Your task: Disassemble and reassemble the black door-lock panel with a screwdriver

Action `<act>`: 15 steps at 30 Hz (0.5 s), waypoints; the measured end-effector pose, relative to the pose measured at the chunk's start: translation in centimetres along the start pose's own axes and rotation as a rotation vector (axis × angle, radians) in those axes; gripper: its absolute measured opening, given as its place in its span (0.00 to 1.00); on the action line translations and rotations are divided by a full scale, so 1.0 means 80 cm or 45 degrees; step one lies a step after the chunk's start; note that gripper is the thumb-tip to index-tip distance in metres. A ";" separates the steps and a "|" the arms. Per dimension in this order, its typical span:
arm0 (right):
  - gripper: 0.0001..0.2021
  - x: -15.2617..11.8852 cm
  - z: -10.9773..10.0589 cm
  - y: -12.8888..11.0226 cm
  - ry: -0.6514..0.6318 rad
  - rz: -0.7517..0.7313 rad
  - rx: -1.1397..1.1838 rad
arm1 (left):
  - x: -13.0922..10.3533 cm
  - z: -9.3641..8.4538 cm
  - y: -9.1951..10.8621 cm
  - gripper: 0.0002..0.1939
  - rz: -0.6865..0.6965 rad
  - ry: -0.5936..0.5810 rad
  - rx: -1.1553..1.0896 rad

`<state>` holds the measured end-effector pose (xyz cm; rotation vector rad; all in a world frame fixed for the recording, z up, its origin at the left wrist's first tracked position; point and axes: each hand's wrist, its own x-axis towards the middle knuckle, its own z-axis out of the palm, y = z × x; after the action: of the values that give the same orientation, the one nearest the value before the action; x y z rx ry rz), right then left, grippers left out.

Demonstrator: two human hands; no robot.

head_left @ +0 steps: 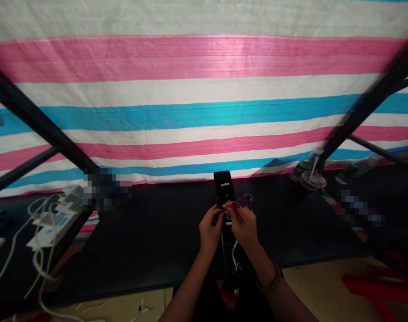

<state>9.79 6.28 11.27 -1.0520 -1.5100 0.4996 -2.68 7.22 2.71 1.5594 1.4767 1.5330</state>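
A long, narrow black device point(222, 182) with pale labels and small round marks lies lengthwise in front of me on the black table. My left hand point(210, 227) is at its left edge, fingers bent together in a pinch; whatever is between them is too small to make out. Over the device's right side, my right hand point(244, 223) closes its fingertips on a small translucent purple object point(246, 200) with a reddish end. Both hands' fingertips are close together above the device, covering part of it. A white cord point(234, 257) runs along its lower part.
The black table point(150, 232) ends at a striped tarp point(204, 112). Left are a white box point(53, 226) and tangled pale cables point(39, 259). A plastic cup with straw point(313, 180) and a bottle point(303, 169) stand back right. Dark metal posts point(361, 112) slant at both sides.
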 end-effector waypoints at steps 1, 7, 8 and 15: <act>0.09 0.000 -0.003 0.000 0.013 0.013 0.008 | 0.001 0.000 0.000 0.10 -0.006 0.005 0.001; 0.08 0.000 -0.013 0.000 0.080 0.115 0.120 | -0.003 0.000 0.004 0.10 -0.036 -0.040 -0.008; 0.08 -0.002 -0.015 0.001 0.086 0.138 0.153 | -0.003 -0.002 0.003 0.11 -0.029 -0.066 -0.004; 0.12 -0.021 -0.045 0.014 0.289 0.331 0.304 | 0.082 -0.111 -0.015 0.12 0.056 0.380 0.525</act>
<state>13.46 4.59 10.33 -1.0813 -1.0908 0.6992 -12.66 10.55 6.26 1.6427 2.0436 1.6132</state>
